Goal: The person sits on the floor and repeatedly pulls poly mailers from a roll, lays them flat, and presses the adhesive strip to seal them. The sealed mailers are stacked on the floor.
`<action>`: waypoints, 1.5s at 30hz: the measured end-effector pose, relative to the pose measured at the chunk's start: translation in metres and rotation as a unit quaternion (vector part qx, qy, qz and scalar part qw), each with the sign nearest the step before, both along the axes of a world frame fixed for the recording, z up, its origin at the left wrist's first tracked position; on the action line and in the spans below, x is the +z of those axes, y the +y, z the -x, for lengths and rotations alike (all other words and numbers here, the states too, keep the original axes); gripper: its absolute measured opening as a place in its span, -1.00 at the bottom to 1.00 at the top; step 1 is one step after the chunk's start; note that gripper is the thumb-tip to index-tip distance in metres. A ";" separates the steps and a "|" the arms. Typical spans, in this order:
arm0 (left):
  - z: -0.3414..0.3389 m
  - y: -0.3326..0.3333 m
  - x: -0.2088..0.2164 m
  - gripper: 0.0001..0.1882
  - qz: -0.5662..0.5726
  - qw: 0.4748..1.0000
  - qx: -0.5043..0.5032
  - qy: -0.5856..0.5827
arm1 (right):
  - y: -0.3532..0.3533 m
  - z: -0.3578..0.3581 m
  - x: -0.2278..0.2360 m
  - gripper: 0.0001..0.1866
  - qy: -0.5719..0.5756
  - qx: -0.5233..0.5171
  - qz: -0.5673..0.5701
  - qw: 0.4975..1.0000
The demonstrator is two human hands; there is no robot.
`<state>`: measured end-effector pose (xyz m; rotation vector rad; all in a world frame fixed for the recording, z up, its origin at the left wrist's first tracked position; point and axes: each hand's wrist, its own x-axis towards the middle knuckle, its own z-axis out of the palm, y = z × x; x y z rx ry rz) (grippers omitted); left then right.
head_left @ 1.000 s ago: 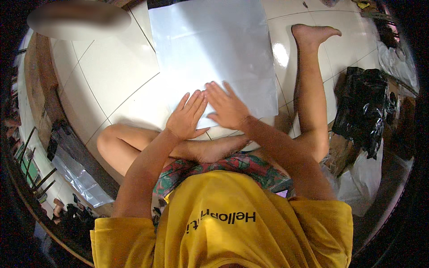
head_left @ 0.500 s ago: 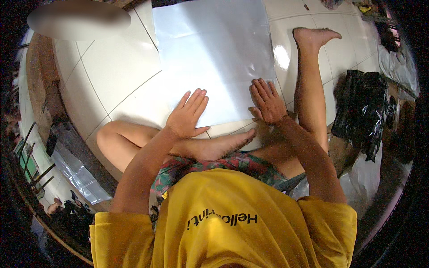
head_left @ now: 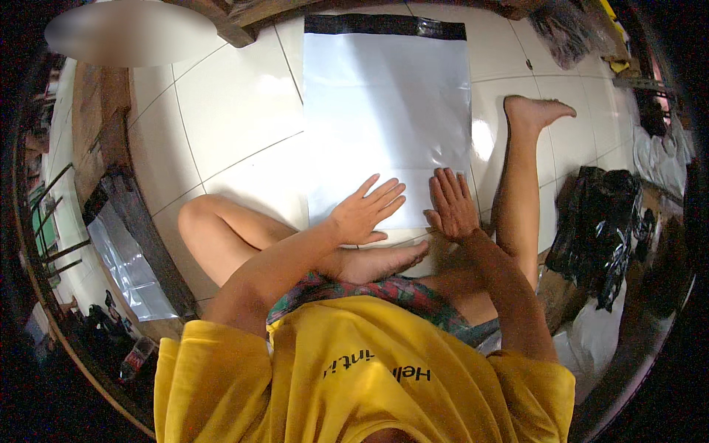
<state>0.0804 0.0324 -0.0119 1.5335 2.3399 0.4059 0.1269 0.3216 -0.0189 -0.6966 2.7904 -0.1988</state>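
A large light-grey plastic mailer bag (head_left: 388, 96) lies flat on the tiled floor in front of me, with a black strip (head_left: 354, 26) along its far edge. My left hand (head_left: 369, 212) rests over its near edge, left of the middle, with fingers stretched out and pointing up to the right. At the near right corner, my right hand (head_left: 452, 204) lies flat with its fingers pointing away from me. Neither hand holds anything. Small wrinkles show in the plastic just beyond the right fingertips.
My bent leg (head_left: 214, 225) and stretched leg (head_left: 519, 184) flank the bag. Crumpled black plastic (head_left: 597, 221) lies at the right. Another silvery bag (head_left: 129, 258) is at the left beside a wooden beam (head_left: 111, 140). A bottle (head_left: 138, 359) lies lower left.
The view has shifted, so the bag's black far strip now shows. My left hand has moved right along the near edge, closer to my right hand, which stays at the right corner.
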 end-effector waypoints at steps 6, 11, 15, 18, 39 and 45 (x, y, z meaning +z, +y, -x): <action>0.001 -0.007 -0.017 -0.13 -0.054 0.999 0.005 0.000 | -0.004 0.008 0.009 -0.22 -0.020 0.010 -0.037 0.999; 0.001 -0.006 -0.019 -0.20 -0.061 0.998 0.001 0.003 | -0.027 0.025 0.018 -0.22 0.018 -0.047 0.022 0.998; -0.013 -0.011 -0.066 -0.21 -0.160 0.977 0.071 -0.125 | -0.098 0.084 0.025 -0.22 0.025 0.021 0.100 0.994; -0.028 -0.013 -0.081 -0.21 -0.166 0.967 0.088 -0.173 | -0.123 0.124 0.014 -0.21 0.012 0.103 0.086 0.991; 0.004 -0.007 -0.038 -0.09 -0.077 0.996 -0.011 -0.053 | -0.185 0.303 -0.012 -0.21 0.047 0.353 0.145 0.923; 0.003 -0.009 -0.032 -0.11 -0.056 0.997 -0.012 -0.043 | -0.188 0.347 -0.019 -0.20 0.080 0.383 0.155 0.907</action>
